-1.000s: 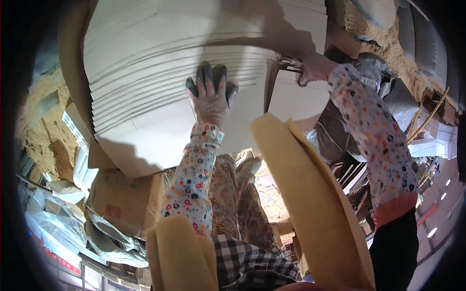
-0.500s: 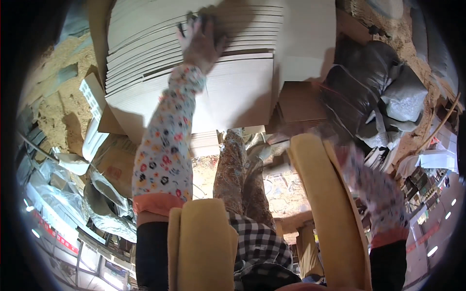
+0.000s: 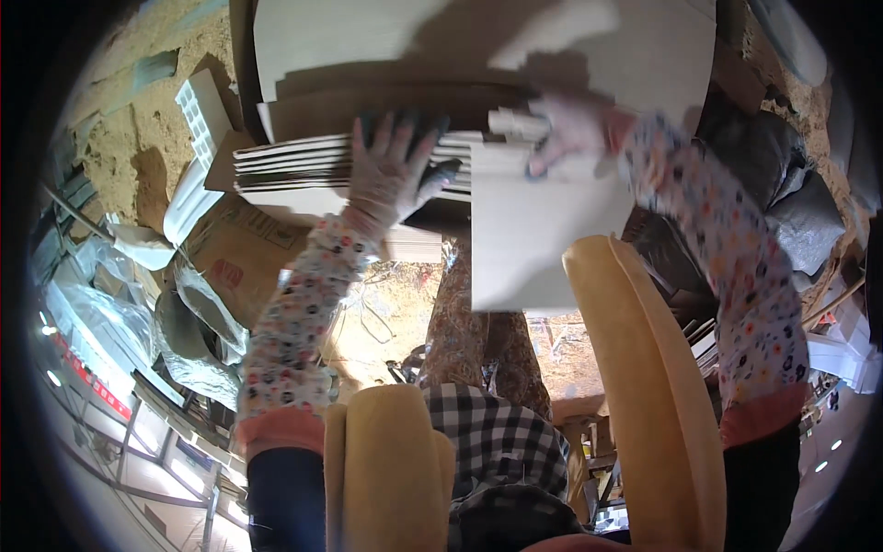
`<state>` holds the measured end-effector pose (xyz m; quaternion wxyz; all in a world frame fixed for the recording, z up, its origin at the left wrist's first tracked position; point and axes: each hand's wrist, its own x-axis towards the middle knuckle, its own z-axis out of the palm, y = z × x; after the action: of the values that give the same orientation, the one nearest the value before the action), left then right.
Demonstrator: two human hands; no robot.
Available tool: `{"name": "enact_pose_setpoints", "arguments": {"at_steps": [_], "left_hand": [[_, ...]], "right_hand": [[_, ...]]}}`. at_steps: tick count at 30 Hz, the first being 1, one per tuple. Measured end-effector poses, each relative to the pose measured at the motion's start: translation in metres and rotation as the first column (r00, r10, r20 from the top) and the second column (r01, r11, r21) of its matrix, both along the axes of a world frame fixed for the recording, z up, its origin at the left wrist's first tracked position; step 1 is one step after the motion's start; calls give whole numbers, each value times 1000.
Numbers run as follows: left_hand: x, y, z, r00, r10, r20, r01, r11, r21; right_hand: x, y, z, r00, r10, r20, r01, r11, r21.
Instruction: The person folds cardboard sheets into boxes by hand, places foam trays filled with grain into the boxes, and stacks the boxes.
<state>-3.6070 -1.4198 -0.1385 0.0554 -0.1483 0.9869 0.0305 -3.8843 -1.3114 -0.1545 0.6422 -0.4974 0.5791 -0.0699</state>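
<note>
My left hand [image 3: 391, 175] lies with fingers spread over the edges of a fanned stack of flat cardboard sheets [image 3: 294, 166], thumb pointing right. My right hand [image 3: 578, 129], slightly blurred, rests on the right part of the stack, its thumb apart from the fingers. Under it, a pale cardboard panel [image 3: 552, 239] hangs toward me. Behind both hands stretches a broad cardboard surface [image 3: 589, 46], partly in shadow. Floral sleeves cover both my forearms.
Black plastic bags [image 3: 800, 202] lie at the right. On the left are a brown carton [image 3: 235, 253], a white perforated strip [image 3: 202, 115] and clear plastic wrapping [image 3: 97, 276]. Two yellow padded straps [image 3: 386, 469] come up in front of me.
My right hand has moved up from low on the right onto the cardboard. The fanned edges sit lower and are bunched, and a panel now hangs at the right. My left hand has come nearer.
</note>
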Motion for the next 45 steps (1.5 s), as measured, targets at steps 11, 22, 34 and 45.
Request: {"name": "enact_pose_setpoints", "arguments": {"at_steps": [11, 22, 34, 45], "left_hand": [[-17, -4, 16, 966, -102, 236, 89, 994, 66], [1, -61, -105, 960, -98, 262, 119, 991, -68], [34, 81, 29, 801, -278, 530, 288, 955, 65], [83, -14, 92, 817, 381, 433, -551, 737, 392]], "right_hand": [[76, 73, 28, 854, -191, -483, 170, 982, -87], [147, 128, 15, 943, 126, -309, -78, 984, 161], [206, 181, -25, 818, 75, -570, -123, 991, -46], [171, 272, -26, 573, -816, 70, 761, 562, 323]]}}
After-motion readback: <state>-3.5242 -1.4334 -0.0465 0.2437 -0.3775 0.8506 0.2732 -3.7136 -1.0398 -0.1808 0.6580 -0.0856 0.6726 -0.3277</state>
